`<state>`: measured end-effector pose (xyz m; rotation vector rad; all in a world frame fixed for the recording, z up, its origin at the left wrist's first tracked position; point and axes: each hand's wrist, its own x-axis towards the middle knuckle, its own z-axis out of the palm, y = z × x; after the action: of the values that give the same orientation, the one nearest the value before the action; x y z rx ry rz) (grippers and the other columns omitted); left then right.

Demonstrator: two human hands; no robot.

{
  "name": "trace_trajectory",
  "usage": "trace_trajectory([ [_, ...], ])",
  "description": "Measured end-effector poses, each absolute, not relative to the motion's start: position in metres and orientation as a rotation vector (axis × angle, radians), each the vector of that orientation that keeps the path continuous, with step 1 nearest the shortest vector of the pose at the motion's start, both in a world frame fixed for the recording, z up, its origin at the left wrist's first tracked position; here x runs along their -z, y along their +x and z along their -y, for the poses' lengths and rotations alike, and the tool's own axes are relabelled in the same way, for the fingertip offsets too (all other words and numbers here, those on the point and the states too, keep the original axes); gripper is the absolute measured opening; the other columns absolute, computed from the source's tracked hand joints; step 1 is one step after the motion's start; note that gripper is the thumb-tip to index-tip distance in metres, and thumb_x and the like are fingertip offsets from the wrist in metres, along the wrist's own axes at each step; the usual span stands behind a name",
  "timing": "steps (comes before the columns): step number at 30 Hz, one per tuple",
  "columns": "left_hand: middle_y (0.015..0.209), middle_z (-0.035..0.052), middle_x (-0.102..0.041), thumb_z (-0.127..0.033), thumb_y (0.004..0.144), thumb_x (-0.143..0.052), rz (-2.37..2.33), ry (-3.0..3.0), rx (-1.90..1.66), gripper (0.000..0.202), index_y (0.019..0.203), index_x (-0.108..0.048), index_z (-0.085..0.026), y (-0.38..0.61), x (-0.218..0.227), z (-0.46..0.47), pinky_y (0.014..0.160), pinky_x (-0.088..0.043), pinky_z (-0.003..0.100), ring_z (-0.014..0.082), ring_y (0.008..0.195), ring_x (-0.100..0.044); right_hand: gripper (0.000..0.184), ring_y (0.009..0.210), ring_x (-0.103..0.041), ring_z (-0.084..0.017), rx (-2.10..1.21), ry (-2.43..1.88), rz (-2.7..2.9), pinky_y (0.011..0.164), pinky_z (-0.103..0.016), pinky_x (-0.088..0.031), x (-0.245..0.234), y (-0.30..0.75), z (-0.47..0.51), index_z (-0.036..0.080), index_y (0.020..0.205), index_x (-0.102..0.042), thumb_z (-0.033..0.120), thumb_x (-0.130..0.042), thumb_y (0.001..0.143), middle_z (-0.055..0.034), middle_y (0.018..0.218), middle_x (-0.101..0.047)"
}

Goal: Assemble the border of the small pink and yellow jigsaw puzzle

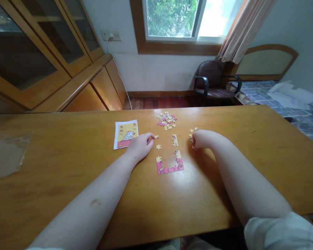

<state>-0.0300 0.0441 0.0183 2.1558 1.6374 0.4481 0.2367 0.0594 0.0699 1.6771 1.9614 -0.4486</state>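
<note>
My left hand (pixel 144 145) is closed, its fingertips at a small yellow jigsaw piece (pixel 157 137) lying on the table. Below that piece lies a single yellow piece (pixel 158 147). A joined pink and yellow puzzle border (pixel 170 169) forms a U shape nearer to me. Above its right side is a short joined yellow strip (pixel 175 140). Over a small group of yellow pieces (pixel 191 131) at the right, my right hand (pixel 202 139) is bent down with fingers together; its fingertips are mostly hidden. The picture sheet (pixel 126 133) with a white cartoon animal lies beside my left hand.
A heap of loose pink and yellow pieces (pixel 167 120) lies near the far edge of the wooden table (pixel 135 208). Clear plastic wrapping (pixel 9 152) is at the left. Beyond the table stand a cabinet (pixel 67 86), an office chair (pixel 211 78) and a bed (pixel 266 90).
</note>
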Motion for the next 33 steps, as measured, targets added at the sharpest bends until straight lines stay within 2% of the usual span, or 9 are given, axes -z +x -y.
trace_trajectory([
  [3, 0.081, 0.0029, -0.067, -0.03, 0.086, -0.044, -1.63, 2.159, -0.452, 0.025, 0.098, -0.065, -0.023, -0.03, -0.018, -0.044, 0.064, -0.041, 0.029, 0.0197, 0.076, -0.06, 0.013, 0.071, -0.065, -0.024, 0.456, 1.656, -2.011, 0.065, -0.031, -0.05, -0.068, 0.236, -0.059, 0.019, 0.071, -0.074, 0.025, -0.077, 0.059, -0.0095, 0.074, -0.07],
  [17, 0.08, 0.0019, -0.067, -0.028, 0.086, -0.045, -1.627, 2.156, -0.462, 0.023, 0.096, -0.064, -0.023, -0.03, -0.017, -0.045, 0.063, -0.04, 0.029, 0.0197, 0.076, -0.06, 0.018, 0.072, -0.065, -0.025, 0.508, 1.587, -2.068, 0.058, -0.03, -0.045, -0.071, 0.229, -0.053, 0.017, 0.081, -0.075, 0.023, -0.07, 0.065, -0.0098, 0.08, -0.071],
  [22, 0.076, 0.002, -0.065, -0.029, 0.085, -0.045, -1.615, 2.154, -0.491, 0.023, 0.096, -0.065, -0.022, -0.031, -0.017, -0.045, 0.063, -0.041, 0.029, 0.0193, 0.074, -0.06, 0.02, 0.072, -0.064, -0.021, 0.625, 1.602, -2.155, 0.057, -0.026, -0.042, -0.074, 0.23, -0.052, 0.021, 0.083, -0.074, 0.017, -0.068, 0.064, -0.0047, 0.082, -0.072],
  [26, 0.074, 0.0016, -0.064, -0.031, 0.086, -0.045, -1.52, 2.174, -0.529, 0.025, 0.098, -0.065, -0.022, -0.03, -0.017, -0.043, 0.066, -0.043, 0.03, 0.0185, 0.072, -0.059, 0.016, 0.073, -0.063, -0.017, 0.762, 1.74, -2.373, 0.063, -0.024, -0.043, -0.076, 0.224, -0.052, 0.023, 0.087, -0.073, 0.021, -0.063, 0.074, -0.0012, 0.084, -0.073],
  [29, 0.081, 0.0023, -0.065, -0.033, 0.087, -0.046, -1.413, 2.198, -0.568, 0.025, 0.097, -0.065, -0.021, -0.028, -0.017, -0.041, 0.069, -0.044, 0.029, 0.0176, 0.074, -0.059, 0.015, 0.077, -0.063, -0.015, 0.911, 1.809, -2.504, 0.069, -0.023, -0.044, -0.067, 0.213, -0.052, 0.025, 0.089, -0.074, 0.025, -0.062, 0.079, 0.0001, 0.088, -0.073],
  [33, 0.089, 0.0028, -0.067, -0.035, 0.088, -0.048, -1.321, 2.211, -0.623, 0.024, 0.095, -0.065, -0.02, -0.026, -0.017, -0.04, 0.072, -0.045, 0.029, 0.0166, 0.077, -0.058, 0.017, 0.077, -0.063, -0.013, 1.11, 1.875, -2.61, 0.07, -0.022, -0.044, -0.047, 0.198, -0.049, 0.022, 0.095, -0.073, 0.027, -0.063, 0.082, -0.0011, 0.09, -0.073],
])
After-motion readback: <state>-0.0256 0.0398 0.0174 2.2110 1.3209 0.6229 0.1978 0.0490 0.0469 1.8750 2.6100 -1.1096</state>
